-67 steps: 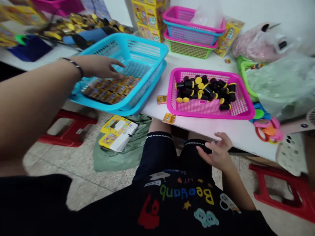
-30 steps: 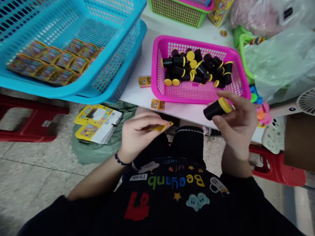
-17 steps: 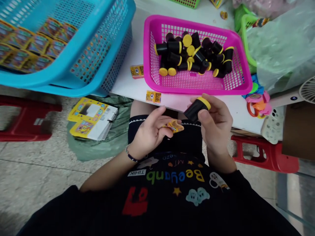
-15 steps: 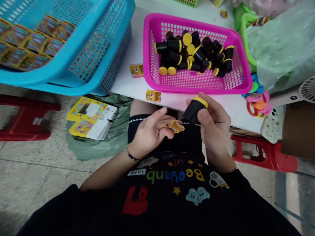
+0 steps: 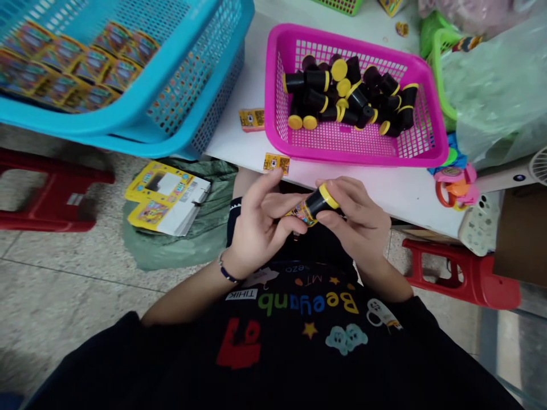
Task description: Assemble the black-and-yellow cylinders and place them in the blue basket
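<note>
Over my lap, my right hand (image 5: 356, 219) grips a small black canister (image 5: 317, 203) by its yellow cap (image 5: 328, 196). My left hand (image 5: 262, 222) pinches a printed orange-yellow sleeve label (image 5: 302, 213), which now surrounds the lower end of the canister. The canister lies tilted, cap toward the right hand. Just beyond the hands, a pink basket (image 5: 363, 155) on the white table holds many more black canisters (image 5: 317, 100) with yellow caps. Flat printed labels (image 5: 276, 164) lie at the table's front edge, and another label stack (image 5: 252, 119) sits by the basket's left side.
Blue baskets (image 5: 183, 122) with rows of printed packs stand at left. Yellow-and-white printed cards (image 5: 166, 199) rest on a green bag (image 5: 171, 250) below. Red stools (image 5: 461, 273) flank me. On the right are a clear plastic bag (image 5: 499, 85), a white fan (image 5: 513, 173) and a phone (image 5: 481, 225).
My right hand has brought the canister left and down to the left hand. Its lower end has gone into the sleeve label. The view has shifted slightly left.
</note>
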A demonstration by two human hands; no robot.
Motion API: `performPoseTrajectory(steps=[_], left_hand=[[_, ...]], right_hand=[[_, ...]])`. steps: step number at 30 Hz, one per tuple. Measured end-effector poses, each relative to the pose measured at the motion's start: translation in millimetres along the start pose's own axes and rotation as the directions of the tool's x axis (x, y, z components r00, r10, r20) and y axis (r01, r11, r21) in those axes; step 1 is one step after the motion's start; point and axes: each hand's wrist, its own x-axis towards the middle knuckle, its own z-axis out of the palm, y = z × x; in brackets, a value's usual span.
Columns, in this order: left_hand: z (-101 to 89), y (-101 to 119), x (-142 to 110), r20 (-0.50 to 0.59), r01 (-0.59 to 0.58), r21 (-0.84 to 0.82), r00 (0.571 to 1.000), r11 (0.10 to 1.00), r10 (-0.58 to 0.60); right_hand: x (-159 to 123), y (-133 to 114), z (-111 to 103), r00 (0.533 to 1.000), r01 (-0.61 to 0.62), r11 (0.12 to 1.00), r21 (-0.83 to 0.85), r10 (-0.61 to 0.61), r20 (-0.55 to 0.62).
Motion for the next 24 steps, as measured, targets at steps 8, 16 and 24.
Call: performPoseTrajectory(steps=[8,16,24], left_hand=[[1.5,12.5,3.7,0.138,0.292,-0.352,0.956,0.889,-0.259],[4.8,15.8,-0.9,0.058,0.163,0.121,0.984,0.979,-0.171],[6.3,16.4,-1.9,0.087,0.061,0.152,0.993,0.987,-0.075]], right_hand=[[-0.6,5.2,-9.0,0.988,0.094,0.992,-0.081,-0.084,0.126],[-5.3,1.4,2.9,0.989,-0.122,0.986,-0.113,0.112,-0.095],[-10.6,12.2,4.8,0.997,0.056,0.982,-0.183,-0.065,-0.043]])
